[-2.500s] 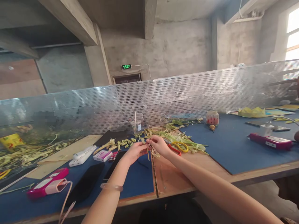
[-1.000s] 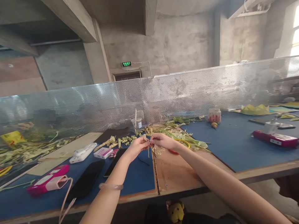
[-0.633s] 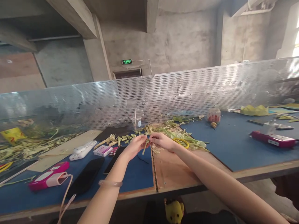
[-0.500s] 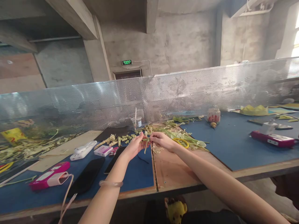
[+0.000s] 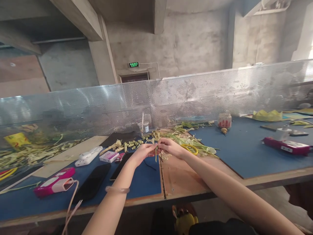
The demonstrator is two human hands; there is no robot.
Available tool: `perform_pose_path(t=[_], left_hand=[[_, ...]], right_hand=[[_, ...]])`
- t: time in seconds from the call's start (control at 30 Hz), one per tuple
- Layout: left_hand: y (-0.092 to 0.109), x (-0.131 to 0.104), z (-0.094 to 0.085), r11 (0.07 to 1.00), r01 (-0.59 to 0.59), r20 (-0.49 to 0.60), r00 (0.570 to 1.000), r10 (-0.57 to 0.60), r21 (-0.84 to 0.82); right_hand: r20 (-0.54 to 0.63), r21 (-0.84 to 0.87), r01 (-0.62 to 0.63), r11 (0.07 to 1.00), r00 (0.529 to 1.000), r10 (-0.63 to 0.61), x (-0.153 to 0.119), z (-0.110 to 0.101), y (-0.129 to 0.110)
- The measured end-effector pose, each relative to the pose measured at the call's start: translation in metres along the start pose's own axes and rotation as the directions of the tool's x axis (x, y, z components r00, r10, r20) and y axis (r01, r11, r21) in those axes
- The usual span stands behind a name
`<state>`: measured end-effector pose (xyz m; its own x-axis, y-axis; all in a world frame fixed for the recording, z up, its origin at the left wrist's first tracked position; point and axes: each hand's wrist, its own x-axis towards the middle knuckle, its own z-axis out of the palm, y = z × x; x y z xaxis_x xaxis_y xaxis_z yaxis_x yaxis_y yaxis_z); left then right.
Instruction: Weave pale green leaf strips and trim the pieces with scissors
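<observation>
My left hand point(image 5: 144, 152) and my right hand point(image 5: 170, 147) meet fingertip to fingertip above the table, each closed in a pinch. Between them is a narrow pale-green plant strip point(image 5: 156, 156), its lower end hanging below my left fingers. A thin black cord point(image 5: 161, 156) dangles under my right fingertips; its upper end is hidden by them. Just behind the hands lies a heap of loose pale-green leaf strips point(image 5: 200, 147), with yellow-handled scissors point(image 5: 190, 149) near my right wrist. Small knotted plant pieces point(image 5: 133, 144) lie in a row beyond my left hand.
Left of my arm lie a black phone point(image 5: 94, 182), a magenta device point(image 5: 55, 182) with a cable, a white case point(image 5: 88, 156) and a small box point(image 5: 109, 157). A perforated metal screen point(image 5: 186, 98) borders the back. Rightward stand a jar point(image 5: 224, 120) and another magenta device point(image 5: 286, 146).
My left fingers have drawn in and closed more around the strip, which hangs slightly further right. The black cord's tail has swung a little right. My right hand stays nearly in place.
</observation>
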<state>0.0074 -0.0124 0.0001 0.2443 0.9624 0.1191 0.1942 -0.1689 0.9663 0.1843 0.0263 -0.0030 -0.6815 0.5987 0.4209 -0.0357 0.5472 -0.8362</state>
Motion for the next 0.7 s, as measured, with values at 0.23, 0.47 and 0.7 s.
perform_pose_path(t=[0.23, 0.47, 0.7], left_hand=[[-0.0009, 0.0004, 0.0002, 0.995, -0.028, 0.005, 1.000, 0.028, 0.092], [-0.0025, 0.0010, 0.0007, 0.997, -0.049, -0.006, 0.999, 0.049, 0.067], [-0.0064, 0.0047, -0.0013, 0.998, -0.025, -0.018, 1.000, 0.026, 0.054]], right_hand=[[0.013, -0.009, 0.007, 1.000, 1.000, -0.007, 0.0012, -0.0002, 0.0066], [-0.021, -0.039, 0.026, 0.999, 0.999, -0.027, 0.0009, 0.0014, 0.0070], [-0.006, -0.104, 0.037, 0.994, 0.999, -0.038, 0.0018, 0.0018, 0.0097]])
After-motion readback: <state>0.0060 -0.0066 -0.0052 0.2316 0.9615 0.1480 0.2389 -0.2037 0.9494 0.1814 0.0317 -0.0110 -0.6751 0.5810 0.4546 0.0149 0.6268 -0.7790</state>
